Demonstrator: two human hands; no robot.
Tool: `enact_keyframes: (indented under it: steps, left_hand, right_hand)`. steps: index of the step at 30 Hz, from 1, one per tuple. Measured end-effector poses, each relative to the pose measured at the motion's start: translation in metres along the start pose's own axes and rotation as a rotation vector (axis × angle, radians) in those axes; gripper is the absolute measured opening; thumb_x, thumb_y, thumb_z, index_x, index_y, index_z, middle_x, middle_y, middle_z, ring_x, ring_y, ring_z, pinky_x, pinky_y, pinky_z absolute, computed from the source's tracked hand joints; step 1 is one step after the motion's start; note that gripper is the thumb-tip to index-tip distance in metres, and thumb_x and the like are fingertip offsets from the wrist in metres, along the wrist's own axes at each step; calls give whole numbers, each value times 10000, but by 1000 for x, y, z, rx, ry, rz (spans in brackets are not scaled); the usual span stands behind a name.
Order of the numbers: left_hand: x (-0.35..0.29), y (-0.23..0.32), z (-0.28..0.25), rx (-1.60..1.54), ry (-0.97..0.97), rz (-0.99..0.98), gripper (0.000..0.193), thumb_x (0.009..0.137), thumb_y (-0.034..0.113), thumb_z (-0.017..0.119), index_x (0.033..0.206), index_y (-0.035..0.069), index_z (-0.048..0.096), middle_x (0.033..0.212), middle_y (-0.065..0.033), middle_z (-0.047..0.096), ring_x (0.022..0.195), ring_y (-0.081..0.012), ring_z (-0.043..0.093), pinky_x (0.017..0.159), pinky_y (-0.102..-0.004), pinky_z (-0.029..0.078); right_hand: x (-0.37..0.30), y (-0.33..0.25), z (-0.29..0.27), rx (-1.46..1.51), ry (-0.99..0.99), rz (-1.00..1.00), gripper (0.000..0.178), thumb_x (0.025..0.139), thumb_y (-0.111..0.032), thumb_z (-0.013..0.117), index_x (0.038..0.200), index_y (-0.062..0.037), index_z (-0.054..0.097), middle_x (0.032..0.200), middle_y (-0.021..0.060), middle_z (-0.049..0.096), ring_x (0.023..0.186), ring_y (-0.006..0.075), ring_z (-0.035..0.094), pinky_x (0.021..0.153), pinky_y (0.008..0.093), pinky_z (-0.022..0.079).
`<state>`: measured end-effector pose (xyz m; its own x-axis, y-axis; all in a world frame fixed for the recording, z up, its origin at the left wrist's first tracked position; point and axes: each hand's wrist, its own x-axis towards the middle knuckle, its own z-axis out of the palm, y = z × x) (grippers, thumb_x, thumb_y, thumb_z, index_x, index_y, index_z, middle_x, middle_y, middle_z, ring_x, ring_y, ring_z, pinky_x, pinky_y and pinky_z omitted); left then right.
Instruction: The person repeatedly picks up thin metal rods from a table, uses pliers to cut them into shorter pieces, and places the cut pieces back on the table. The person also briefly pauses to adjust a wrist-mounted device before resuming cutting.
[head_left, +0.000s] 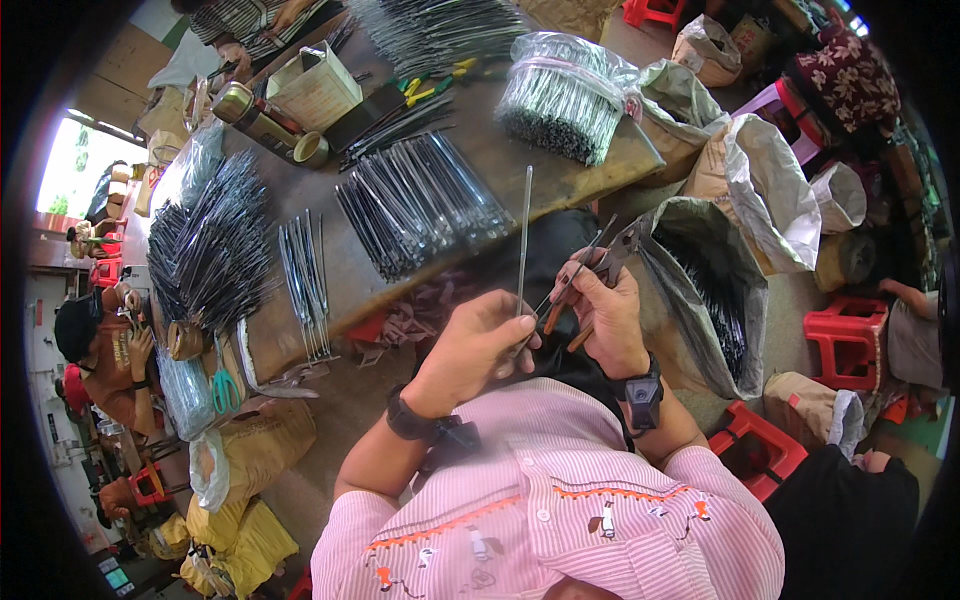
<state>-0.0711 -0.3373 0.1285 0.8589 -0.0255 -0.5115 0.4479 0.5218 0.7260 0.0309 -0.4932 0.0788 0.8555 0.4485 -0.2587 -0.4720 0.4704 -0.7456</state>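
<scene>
The lower end of the thin metal rod (pixel 524 240) disappears inside the left hand (pixel 480 345), so how the fingers close on it stays unseen. The nose of the pliers (pixel 590 275) is too small and blurred to tell whether it bites on anything, and the right hand (pixel 605 315) covers most of the handles. The open sack (pixel 700 290) on the right hides its contents in shadow below the rim. The person's head is cut off by the near edge. At the far end of the desk (pixel 480 160), a seated person (pixel 255 25) is cut off by the top edge. People on the left are tiny and warped at the rim.
</scene>
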Motion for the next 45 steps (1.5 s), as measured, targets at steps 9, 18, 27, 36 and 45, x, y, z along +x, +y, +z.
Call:
enact_keyframes:
  steps: [9, 18, 27, 36, 45]
  left_hand:
    - [-10, 9, -21, -22, -17, -50, 297, 890, 76, 655, 1150, -53, 593, 853, -82, 631, 614, -106, 601, 452, -173, 395]
    - [-18, 42, -62, 211, 72, 91, 302, 865, 72, 693, 1140, -43, 645, 783, -48, 650, 576, -68, 588, 435, -163, 385]
    - [66, 154, -217, 807, 499, 522, 262, 798, 86, 715, 1002, -79, 700, 759, -48, 686, 621, -95, 595, 595, -243, 475]
    - [147, 174, -273, 1352, 718, 636, 249, 725, 185, 677, 908, 29, 740, 856, -185, 697, 836, -342, 670, 810, -388, 516]
    - [137, 166, -270, 1338, 1016, 786, 347, 724, 189, 729, 1028, 23, 709, 950, -180, 682, 935, -348, 648, 875, -396, 496]
  right_hand:
    - [15, -7, -2, 61, 32, -128, 74, 930, -66, 605, 989, -26, 585, 839, 72, 633, 718, 160, 628, 672, 289, 529]
    - [43, -17, -29, 92, 229, -239, 61, 925, -71, 616, 932, -19, 585, 823, 58, 608, 706, 154, 590, 699, 309, 519]
    - [39, -5, -78, 74, 329, -122, 58, 904, -52, 612, 943, -31, 574, 794, 54, 594, 710, 182, 597, 690, 349, 535]
    - [34, 5, -78, 74, 359, -68, 61, 888, -30, 608, 934, -44, 570, 802, 67, 609, 695, 202, 603, 668, 359, 536]
    - [32, 1, -61, 2, 370, -30, 64, 879, -85, 648, 864, -43, 601, 762, 44, 618, 692, 183, 603, 682, 323, 517]
